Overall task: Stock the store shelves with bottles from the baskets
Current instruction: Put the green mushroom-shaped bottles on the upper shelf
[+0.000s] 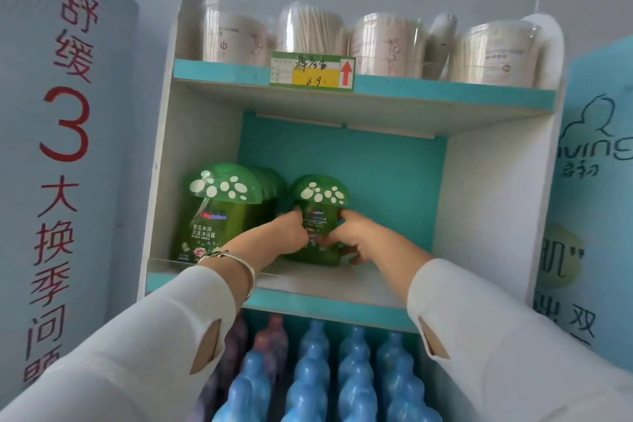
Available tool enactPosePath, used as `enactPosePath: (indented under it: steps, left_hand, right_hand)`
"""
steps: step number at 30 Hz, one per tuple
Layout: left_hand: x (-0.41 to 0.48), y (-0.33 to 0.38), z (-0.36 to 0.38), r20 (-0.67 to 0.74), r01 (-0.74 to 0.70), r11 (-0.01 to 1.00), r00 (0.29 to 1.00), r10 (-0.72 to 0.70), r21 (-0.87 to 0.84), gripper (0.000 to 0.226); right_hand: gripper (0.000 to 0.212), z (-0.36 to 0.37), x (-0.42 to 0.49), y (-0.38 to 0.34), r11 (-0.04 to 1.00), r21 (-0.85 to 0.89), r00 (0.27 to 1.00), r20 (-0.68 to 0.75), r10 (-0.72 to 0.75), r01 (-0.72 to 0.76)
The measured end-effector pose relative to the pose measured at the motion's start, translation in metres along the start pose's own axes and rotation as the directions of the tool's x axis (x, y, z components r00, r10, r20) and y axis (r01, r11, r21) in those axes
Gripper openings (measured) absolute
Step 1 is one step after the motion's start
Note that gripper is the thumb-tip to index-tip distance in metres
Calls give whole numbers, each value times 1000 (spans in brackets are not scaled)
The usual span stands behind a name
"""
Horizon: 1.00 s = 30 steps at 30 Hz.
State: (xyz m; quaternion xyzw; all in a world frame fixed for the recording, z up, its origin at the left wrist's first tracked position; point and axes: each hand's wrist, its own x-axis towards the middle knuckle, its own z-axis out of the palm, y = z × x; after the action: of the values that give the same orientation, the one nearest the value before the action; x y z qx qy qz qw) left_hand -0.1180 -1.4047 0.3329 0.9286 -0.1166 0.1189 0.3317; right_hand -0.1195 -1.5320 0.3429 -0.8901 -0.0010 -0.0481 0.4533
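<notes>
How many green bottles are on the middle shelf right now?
3: front-left bottle, bottle behind it, middle bottle gripped by left hand and right hand. Others may be hidden.

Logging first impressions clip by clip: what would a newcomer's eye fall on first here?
The green mushroom-capped bottle at the middle shelf, gripped by the left hand and right hand, draws the eye first, beside matching bottles at the shelf's left. Next come packed blue bottles below and clear tubs on the top shelf.
</notes>
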Motion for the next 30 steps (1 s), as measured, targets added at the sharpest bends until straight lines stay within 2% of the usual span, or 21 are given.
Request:
enactPosePath:
  steps: [4, 10, 13, 17, 19, 24, 30]
  left_hand:
    - [6, -3, 5, 50, 29, 999, 998, -30, 13, 44]
    - [5, -8, 4, -37, 27, 1000, 999, -26, 14, 49]
    - [5, -8, 3, -37, 48, 999, 998, -48, 12, 54]
    - [0, -6, 3, -27, 55, 998, 998, -55, 24, 58]
    - [-2, -5, 2, -28, 63, 997, 998, -62, 47, 55]
    - [-18, 4, -5, 5, 51, 992, 999, -52, 119, 40]
    - [-45, 25, -4, -36, -42, 990, 998, 48, 138, 35]
  right_hand:
    - [49, 4, 5, -5, 999, 27, 999, -23, 39, -39]
    - [43, 18, 12, -11, 1000, -20, 999, -36, 18, -19]
    - [43, 20, 14, -11, 999, -40, 999, -33, 12, -13]
    - [42, 18, 12, -7, 985, -171, 1000, -10, -19, 17]
    - [40, 15, 7, -6, 976, -216, 1000, -6, -21, 20]
    - [44, -1, -8, -3, 979, -203, 1000, -10, -22, 20]
    - [43, -20, -45, 0, 967, -255, 996, -74, -48, 27]
